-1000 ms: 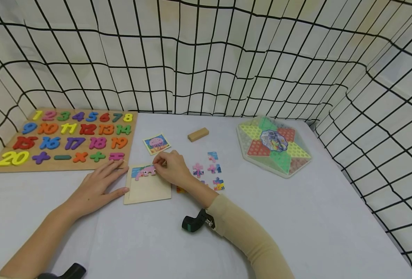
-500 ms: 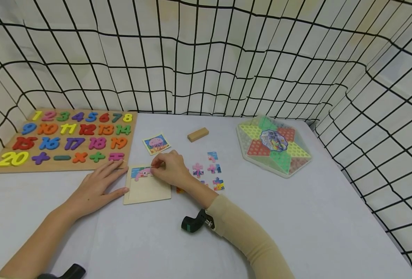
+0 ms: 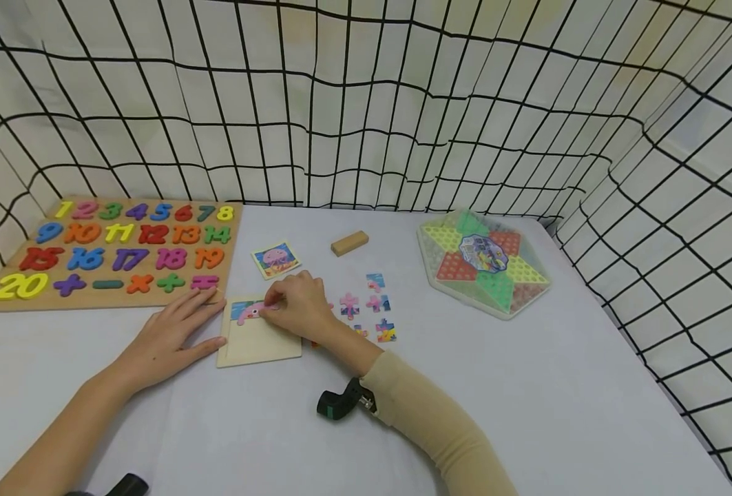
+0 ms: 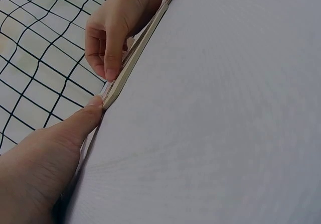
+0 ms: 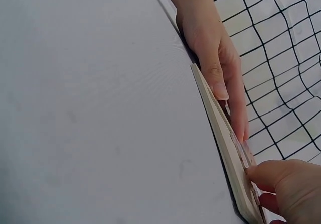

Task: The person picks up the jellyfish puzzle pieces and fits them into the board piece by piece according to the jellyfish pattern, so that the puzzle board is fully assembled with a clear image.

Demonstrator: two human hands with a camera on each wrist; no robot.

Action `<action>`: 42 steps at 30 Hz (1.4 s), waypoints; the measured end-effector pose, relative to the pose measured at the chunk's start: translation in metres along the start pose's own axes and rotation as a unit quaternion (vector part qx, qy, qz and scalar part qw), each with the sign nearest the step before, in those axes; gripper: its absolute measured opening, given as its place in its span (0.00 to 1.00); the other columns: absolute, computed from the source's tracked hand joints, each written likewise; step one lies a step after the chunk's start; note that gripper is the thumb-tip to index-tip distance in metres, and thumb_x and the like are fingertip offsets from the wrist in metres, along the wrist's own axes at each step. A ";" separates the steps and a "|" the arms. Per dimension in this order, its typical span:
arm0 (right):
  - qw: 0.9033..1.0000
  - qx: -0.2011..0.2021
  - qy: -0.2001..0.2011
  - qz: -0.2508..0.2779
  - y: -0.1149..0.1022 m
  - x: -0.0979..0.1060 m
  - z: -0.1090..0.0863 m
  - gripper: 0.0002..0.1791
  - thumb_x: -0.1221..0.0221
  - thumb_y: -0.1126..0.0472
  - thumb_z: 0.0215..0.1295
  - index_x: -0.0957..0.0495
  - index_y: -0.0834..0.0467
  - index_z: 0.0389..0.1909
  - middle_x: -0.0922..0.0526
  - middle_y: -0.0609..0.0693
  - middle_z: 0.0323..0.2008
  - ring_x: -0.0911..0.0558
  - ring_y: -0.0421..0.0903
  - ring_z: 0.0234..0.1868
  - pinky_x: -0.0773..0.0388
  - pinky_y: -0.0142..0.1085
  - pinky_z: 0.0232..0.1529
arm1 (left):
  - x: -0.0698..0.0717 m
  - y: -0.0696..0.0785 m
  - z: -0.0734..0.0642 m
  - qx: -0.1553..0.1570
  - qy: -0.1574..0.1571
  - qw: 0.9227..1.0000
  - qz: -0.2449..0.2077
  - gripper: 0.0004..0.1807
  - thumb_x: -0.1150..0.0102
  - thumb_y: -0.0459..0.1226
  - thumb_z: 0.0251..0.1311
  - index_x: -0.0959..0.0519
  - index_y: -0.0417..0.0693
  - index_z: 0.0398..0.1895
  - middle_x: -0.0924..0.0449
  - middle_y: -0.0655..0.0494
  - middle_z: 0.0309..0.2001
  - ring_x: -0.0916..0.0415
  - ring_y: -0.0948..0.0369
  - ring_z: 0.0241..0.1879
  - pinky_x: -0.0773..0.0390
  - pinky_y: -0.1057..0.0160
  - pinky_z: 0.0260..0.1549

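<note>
A small wooden puzzle tray lies on the white cloth, with pink and blue jigsaw pieces along its upper left edge. My right hand is over the tray's upper part, its thumb and forefinger pinching at a puzzle piece in that row; the fingers mostly hide it. In the right wrist view the right thumb touches a piece on the tray. My left hand lies with fingers spread, its thumb tip at the tray's left edge and its other fingertips by the number board.
Several loose jigsaw pieces lie right of the tray. A picture card and a wooden block lie behind it. A hexagonal game box sits at the right. Black netting hangs along the back and sides.
My right hand has shifted slightly left and nearer along the top row of pieces, covering more of them. The left hand stays in place. The head view has tilted a little.
</note>
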State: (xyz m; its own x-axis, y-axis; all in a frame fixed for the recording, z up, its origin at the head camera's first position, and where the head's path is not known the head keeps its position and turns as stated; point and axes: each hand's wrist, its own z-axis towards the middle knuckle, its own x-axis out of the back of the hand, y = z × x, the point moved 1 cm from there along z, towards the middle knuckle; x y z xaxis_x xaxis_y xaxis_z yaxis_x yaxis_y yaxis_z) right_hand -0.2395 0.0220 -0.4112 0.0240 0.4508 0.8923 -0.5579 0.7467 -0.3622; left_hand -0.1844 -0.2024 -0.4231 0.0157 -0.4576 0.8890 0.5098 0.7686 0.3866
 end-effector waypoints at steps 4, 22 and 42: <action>1.000 -0.018 0.005 -0.013 -0.003 -0.001 -0.001 0.08 0.35 0.46 0.51 0.19 0.45 0.26 0.25 0.32 0.24 0.35 0.35 0.31 0.43 0.31 0.33 | 0.000 0.000 -0.001 0.002 -0.003 1.000 0.000 0.36 0.40 0.52 0.54 0.34 0.43 0.63 0.45 0.41 0.66 0.53 0.41 0.65 0.48 0.31 0.50; 0.996 0.032 -0.055 -0.069 -0.011 -0.001 -0.002 0.10 0.43 0.51 0.62 0.18 0.33 0.42 0.25 0.36 0.32 0.37 0.35 0.33 0.44 0.30 0.31 | 0.000 0.000 -0.001 0.000 -0.002 1.000 -0.002 0.36 0.40 0.52 0.54 0.34 0.42 0.62 0.45 0.40 0.66 0.53 0.41 0.65 0.48 0.31 0.50; 0.990 0.057 -0.085 -0.093 -0.022 0.001 -0.003 0.14 0.45 0.54 0.63 0.21 0.35 0.47 0.28 0.39 0.37 0.36 0.37 0.38 0.44 0.33 0.37 | 0.001 0.001 -0.002 0.004 -0.006 1.000 -0.010 0.35 0.42 0.52 0.56 0.34 0.43 0.63 0.45 0.41 0.67 0.54 0.41 0.66 0.48 0.31 0.49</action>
State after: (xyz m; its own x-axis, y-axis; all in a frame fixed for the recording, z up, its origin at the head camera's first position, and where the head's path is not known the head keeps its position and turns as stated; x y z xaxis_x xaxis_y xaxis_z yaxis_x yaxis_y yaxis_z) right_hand -0.2245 0.0080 -0.4030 0.0003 0.2134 0.9770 -0.6465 0.7454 -0.1626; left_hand -0.1825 -0.2034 -0.4223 -0.0052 -0.4681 0.8836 0.5028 0.7626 0.4070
